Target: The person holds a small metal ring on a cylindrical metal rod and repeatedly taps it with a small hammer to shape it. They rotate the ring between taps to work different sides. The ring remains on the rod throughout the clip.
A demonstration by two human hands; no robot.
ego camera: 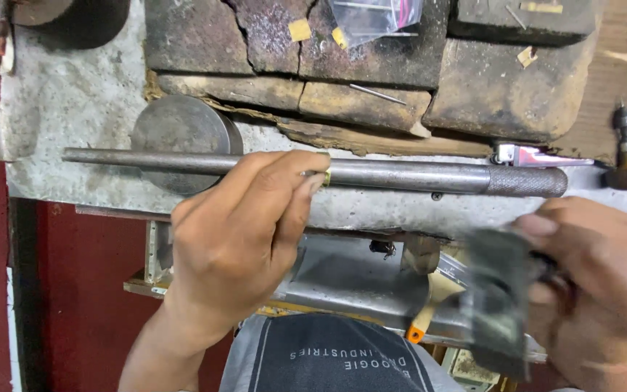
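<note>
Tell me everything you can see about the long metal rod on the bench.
The long metal rod is grey, dull steel by its look, tapering thinner toward the left, with a knurled grip at its right end. It lies level across the bench, over a round metal block. A small gold ring sits around it, where the left hand pinches it.

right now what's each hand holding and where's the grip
Left hand pinches a small gold ring on the tapered steel mandrel, at the ring's rim. Right hand grips a blurred dark tool by one end.
</note>
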